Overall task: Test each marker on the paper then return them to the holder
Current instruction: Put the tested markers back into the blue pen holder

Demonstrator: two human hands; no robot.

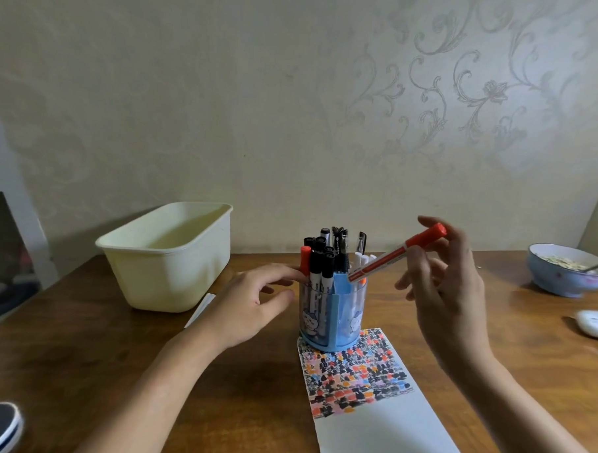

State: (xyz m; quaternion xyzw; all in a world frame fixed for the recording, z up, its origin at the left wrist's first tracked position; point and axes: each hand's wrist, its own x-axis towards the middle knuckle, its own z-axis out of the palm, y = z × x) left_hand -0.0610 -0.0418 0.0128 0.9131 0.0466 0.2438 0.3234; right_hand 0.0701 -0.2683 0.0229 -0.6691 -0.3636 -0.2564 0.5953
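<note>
Head view: right hand (449,287) fingers pinch an orange marker (397,257) tilted above the holder (331,316); left hand (249,303) fingers spread loosely, touching the holder's markers mid-worktop.

No wording reads clearly anywhere here. There's small dark print on the white barrels of the markers (317,278) at the holder's (333,317) 10 o'clock side, too blurred to make out. Same story on the orange marker (397,257): a printed band near its lower end, illegible.
</note>
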